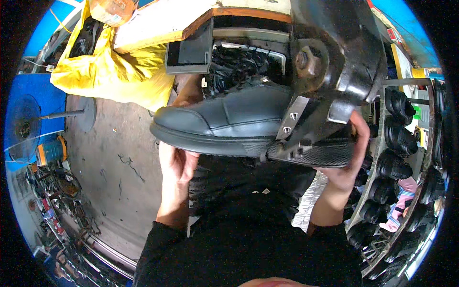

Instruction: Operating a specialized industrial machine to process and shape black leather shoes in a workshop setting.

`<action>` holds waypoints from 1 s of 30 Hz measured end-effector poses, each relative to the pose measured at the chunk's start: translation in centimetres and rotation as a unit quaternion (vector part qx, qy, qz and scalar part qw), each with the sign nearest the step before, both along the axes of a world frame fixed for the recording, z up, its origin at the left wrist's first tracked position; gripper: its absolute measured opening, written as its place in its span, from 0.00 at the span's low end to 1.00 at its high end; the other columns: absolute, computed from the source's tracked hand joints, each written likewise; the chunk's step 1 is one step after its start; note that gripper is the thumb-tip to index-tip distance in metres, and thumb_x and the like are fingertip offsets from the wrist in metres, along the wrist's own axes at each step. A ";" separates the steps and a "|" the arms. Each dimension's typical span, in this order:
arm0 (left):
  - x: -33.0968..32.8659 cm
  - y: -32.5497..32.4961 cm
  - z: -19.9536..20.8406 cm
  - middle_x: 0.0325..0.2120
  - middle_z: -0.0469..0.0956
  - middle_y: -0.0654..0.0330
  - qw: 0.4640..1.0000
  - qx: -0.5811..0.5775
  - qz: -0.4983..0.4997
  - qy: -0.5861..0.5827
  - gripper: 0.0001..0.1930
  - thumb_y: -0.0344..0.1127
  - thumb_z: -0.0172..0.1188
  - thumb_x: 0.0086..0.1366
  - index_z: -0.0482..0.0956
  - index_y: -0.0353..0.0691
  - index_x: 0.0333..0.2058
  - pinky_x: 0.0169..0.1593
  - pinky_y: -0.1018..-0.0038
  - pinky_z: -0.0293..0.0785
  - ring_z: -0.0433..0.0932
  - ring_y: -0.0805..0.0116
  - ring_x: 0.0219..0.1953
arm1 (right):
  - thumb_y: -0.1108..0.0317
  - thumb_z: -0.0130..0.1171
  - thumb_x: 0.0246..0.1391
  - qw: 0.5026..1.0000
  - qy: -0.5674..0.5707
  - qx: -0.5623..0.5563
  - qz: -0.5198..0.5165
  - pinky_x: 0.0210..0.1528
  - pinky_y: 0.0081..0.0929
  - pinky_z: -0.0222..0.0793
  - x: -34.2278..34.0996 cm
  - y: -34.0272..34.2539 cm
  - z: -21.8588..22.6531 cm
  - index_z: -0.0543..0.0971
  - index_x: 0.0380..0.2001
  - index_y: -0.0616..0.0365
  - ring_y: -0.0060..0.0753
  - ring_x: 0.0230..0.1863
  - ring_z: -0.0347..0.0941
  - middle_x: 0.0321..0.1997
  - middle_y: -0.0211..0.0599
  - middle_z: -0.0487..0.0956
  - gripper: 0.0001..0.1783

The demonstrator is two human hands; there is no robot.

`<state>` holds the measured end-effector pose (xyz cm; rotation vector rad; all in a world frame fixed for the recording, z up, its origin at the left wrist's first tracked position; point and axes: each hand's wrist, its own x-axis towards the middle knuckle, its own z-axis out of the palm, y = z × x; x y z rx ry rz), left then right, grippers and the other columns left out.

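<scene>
A black leather shoe [224, 117] with a thick dark sole lies sideways in front of me, its toe to the left. My left hand [178, 160] grips the toe end from below, some of its fingers hidden behind the shoe. Around the heel end my right hand [351, 158] is closed, thumb and fingers at the sole. The metal foot of a dark machine [334, 52] comes down over the shoe's rear part. A metal bracket [292, 117] with screws sits against the shoe's side and sole, partly covering them.
Black scraps [248, 62] fill a recess behind the shoe. A yellow bag [114, 76] hangs at the far left beside a worktable [158, 26]. On the right stands a rack [377, 177] of black shoes; a fan [24, 126] is at the left.
</scene>
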<state>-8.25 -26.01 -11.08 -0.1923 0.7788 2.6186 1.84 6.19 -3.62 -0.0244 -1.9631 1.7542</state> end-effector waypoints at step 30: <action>-2.1 7.4 8.7 0.58 0.71 0.49 0.778 -0.431 -0.162 0.427 0.50 0.38 0.83 0.38 0.69 0.33 0.62 0.65 0.62 0.65 0.70 0.55 0.62 | 0.65 0.79 0.36 0.973 -0.054 0.219 0.058 0.68 0.46 0.61 -2.6 -4.5 1.4 0.59 0.69 0.58 0.52 0.68 0.62 0.70 0.48 0.65 0.57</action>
